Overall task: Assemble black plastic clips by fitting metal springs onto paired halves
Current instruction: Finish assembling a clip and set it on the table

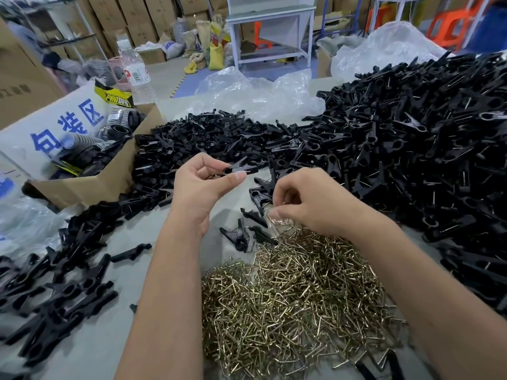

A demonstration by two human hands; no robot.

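My left hand (pixel 204 185) pinches paired black clip halves (pixel 241 170) between thumb and fingers, held level above the table. My right hand (pixel 307 202) is curled over the near edge of the spring pile and pinches a metal spring (pixel 278 221) at its fingertips, a little right of and below the clip halves. A big heap of brass-coloured metal springs (pixel 296 292) lies on the table between my forearms. Loose black clip halves (pixel 219 138) are piled behind my hands.
A large mound of assembled black clips (pixel 428 149) fills the right side. More black clips (pixel 63 283) lie scattered at the left. An open cardboard box (pixel 109 176) stands at the left, clear plastic bags (pixel 260 91) at the back. A few clips (pixel 247 234) lie between my hands.
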